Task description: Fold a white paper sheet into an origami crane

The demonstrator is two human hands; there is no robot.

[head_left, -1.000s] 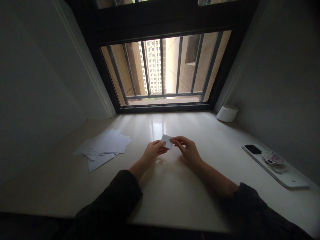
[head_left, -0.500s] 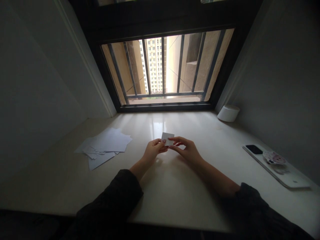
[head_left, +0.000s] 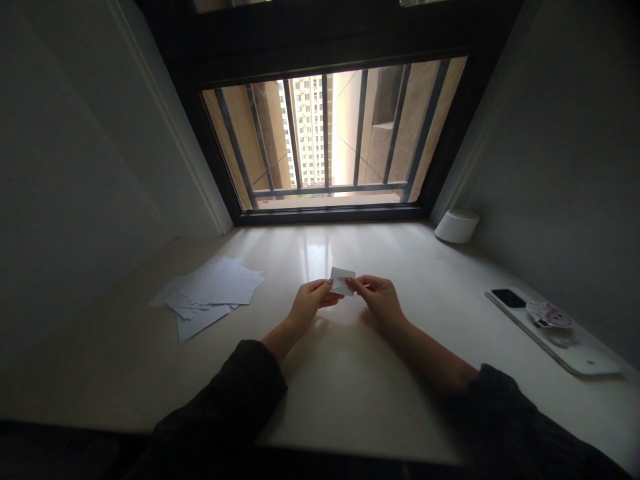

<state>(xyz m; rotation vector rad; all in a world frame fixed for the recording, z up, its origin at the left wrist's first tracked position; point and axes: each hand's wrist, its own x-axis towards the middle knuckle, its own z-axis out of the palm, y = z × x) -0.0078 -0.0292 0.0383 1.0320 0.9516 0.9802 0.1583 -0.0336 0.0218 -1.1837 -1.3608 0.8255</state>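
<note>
Between my two hands is a small folded piece of white paper [head_left: 342, 279], held above the pale sill. My left hand [head_left: 309, 303] pinches its left edge, thumb on top and the other fingers beneath. On the opposite side, my right hand [head_left: 383, 301] grips the paper's right edge between thumb and fingers. A slight crease or flap shows across its face, though the exact folds are too small to make out.
Several loose sheets of white paper [head_left: 220, 283] lie overlapping on the sill [head_left: 320, 393] at the left. To the right is a white phone [head_left: 585, 357] with a cartoon grip. A white rounded object [head_left: 457, 227] stands by the barred window's corner.
The paper has shifted slightly right and tilted. My right hand has changed its hold, its thumb now pressing on the paper's face near the right edge. My left hand stays nearly in place.
</note>
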